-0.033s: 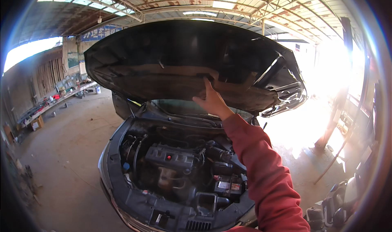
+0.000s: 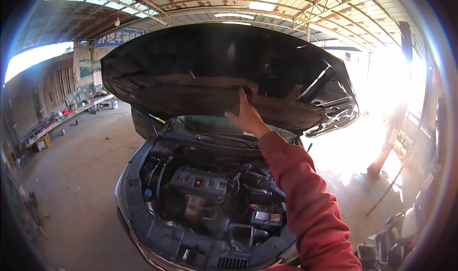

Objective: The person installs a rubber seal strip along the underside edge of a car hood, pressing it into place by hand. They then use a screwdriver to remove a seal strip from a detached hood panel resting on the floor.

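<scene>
Hood (image 2: 214,66), broad, near-black and dull, with brownish patches and a few bright glints, stands raised over the engine (image 2: 210,186); from my remote seat I see its underside. Its long axis runs left to right across my view, its free edge pointing upward. My right hand (image 2: 248,117) has its index finger stretched up and thumb spread; whether the fingertip touches the hood, I cannot tell. Since the earlier frame, that finger reaches slightly higher.
</scene>
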